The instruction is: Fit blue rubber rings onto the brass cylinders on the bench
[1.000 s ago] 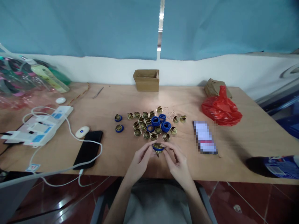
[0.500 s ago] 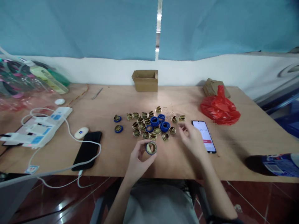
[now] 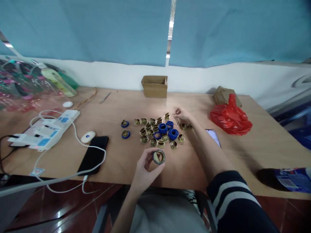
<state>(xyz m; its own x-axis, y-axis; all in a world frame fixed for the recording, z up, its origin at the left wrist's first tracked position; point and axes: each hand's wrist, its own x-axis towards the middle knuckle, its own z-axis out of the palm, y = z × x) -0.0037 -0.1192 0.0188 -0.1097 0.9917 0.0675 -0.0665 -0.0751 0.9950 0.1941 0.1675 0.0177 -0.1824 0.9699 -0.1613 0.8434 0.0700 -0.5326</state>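
A round brass piece with a blue ring round it (image 3: 159, 157) is held upright between the thumb and fingers of my left hand (image 3: 145, 171), near the table's front edge. My right hand (image 3: 181, 114) reaches over the thin wire rings (image 3: 175, 121) behind the pieces, its fingertips pinched together; what they hold is too small to make out. Several brass pieces (image 3: 144, 139) lie in a group around several loose blue rings (image 3: 173, 134). Two brass pieces with blue rings (image 3: 125, 134) sit apart on the left.
An open cardboard box (image 3: 155, 87) stands at the back of the table (image 3: 116, 158). On the left are a power strip (image 3: 52, 131), cables and a black phone (image 3: 94, 155). To the right are a red bag (image 3: 230, 118), a partly covered phone (image 3: 214, 137) and a dark bottle (image 3: 284, 179).
My right hand has moved away from beside the lit phone, back and leftward to the wire rings, and its sleeve now shows. The left hand still holds the same piece.
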